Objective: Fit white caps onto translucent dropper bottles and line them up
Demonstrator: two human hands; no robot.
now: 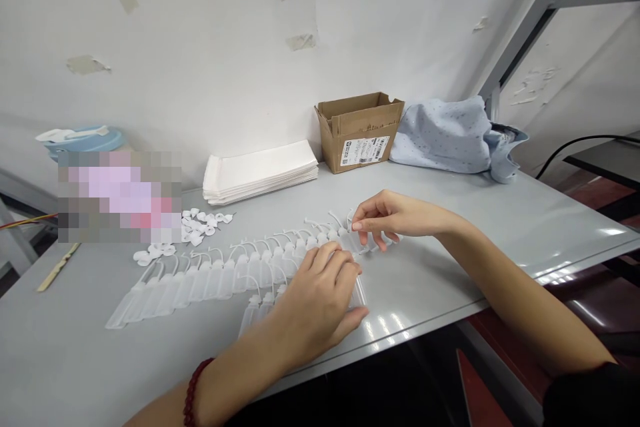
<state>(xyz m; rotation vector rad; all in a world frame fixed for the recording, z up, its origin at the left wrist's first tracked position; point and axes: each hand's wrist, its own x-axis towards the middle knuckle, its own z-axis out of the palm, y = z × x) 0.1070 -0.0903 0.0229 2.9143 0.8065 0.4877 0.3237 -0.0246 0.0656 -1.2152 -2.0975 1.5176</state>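
Several small translucent plastic bottles (200, 280) with tethered caps lie in a row across the grey table (500, 227). My left hand (317, 300) rests palm down on the near end of the row, fingers curled over a few bottles. My right hand (385, 219) reaches in from the right and pinches the cap end of a bottle (350, 240) at the far end of the row. A few more bottles (255, 310) lie in front of the row, beside my left wrist. Loose white caps (200, 223) are scattered behind the row.
A stack of white paper bags (260, 170) lies at the back, beside an open cardboard box (357, 130) and a light blue cloth (450, 137). A blue lidded container (80, 139) stands at far left. The table's front edge runs just below my hands.
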